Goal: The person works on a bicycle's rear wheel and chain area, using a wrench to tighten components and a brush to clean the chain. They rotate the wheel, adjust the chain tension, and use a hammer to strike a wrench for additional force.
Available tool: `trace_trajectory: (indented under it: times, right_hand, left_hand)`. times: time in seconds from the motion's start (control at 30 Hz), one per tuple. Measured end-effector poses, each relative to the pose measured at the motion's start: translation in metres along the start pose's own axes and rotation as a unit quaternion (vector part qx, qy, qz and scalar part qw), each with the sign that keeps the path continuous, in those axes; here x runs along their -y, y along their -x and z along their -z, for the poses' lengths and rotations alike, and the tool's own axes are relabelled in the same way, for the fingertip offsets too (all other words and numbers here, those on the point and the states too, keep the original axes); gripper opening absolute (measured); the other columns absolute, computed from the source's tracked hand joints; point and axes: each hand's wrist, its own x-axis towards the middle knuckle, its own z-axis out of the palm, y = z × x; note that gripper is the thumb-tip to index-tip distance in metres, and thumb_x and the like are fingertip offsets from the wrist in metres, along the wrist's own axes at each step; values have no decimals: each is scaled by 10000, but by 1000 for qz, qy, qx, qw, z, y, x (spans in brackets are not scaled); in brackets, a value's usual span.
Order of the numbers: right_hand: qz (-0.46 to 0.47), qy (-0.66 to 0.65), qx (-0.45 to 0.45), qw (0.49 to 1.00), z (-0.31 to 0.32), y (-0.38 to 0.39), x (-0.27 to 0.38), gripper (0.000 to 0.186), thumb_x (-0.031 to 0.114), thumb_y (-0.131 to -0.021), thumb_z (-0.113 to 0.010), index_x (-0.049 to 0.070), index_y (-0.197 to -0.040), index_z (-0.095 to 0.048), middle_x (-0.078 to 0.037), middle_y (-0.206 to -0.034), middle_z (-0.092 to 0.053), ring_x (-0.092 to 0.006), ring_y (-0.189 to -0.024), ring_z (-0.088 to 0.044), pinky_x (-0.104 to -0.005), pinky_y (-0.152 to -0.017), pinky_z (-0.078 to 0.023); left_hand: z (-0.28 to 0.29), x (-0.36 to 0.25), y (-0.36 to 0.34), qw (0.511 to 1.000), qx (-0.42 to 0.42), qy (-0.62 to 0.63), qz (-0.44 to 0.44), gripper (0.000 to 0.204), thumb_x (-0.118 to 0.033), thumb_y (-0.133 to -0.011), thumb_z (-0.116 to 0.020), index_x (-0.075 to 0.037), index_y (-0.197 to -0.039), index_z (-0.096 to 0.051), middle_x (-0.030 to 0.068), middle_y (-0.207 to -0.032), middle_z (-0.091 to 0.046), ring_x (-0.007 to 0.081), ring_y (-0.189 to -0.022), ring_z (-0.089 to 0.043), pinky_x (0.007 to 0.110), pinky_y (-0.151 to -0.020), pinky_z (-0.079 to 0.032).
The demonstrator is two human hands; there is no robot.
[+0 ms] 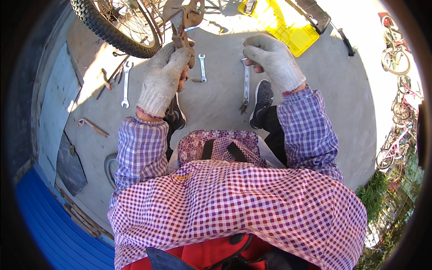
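Observation:
Both of my hands wear off-white knit gloves with bare fingertips. My left hand (161, 78) is closed round a rusty metal piece (182, 38) with a jaw-like upper end, beside the bicycle wheel (114, 29). A brown metal plate with holes (194, 15) shows just above it; whether they are joined I cannot tell. My right hand (274, 60) has its fingers curled in, and anything inside them is hidden. Below those fingers is a silver wrench (246, 85). Between my hands lies a smaller open-ended wrench (202, 67).
A longer wrench (127, 85) and a rusty bent bar (93, 128) lie on the concrete at left. An open yellow tool case (292, 33) stands ahead, with a black-handled tool (345, 42) to its right. Several bicycles (396, 60) line the far right.

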Motion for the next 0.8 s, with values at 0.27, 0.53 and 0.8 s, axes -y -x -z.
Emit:
trace_trajectory:
  times: [0.27,0.53,0.8]
  right_hand:
    - [55,-36,-15,998,1,6,19,360,170,-984,-660,-61,-1258,-689,-130,-1060,-752,-146,-846,-730,-274,-696,-574]
    - [73,-145,-26,986,2,8,32,280,134,-979,-673,-62,-1178,-690,-102,-1001,-738,-128,-834,-720,-264,-675,-557]
    - [63,-124,-2,990,2,15,39,240,124,-950,-706,-44,-1122,-714,-80,-913,-722,-114,-769,-683,-258,-633,-545]
  left_hand:
    - [-7,-11,13,987,144,44,50,384,-311,-1086,-580,-16,-1312,-678,-41,-693,-474,49,-529,-379,226,-494,-331]
    - [-14,-7,13,976,211,45,45,384,-270,-1075,-591,15,-1327,-647,-13,-736,-537,53,-566,-442,230,-511,-381]
    - [-22,-14,15,984,175,0,19,313,-241,-1025,-660,34,-1171,-690,23,-744,-617,70,-606,-545,237,-536,-448]
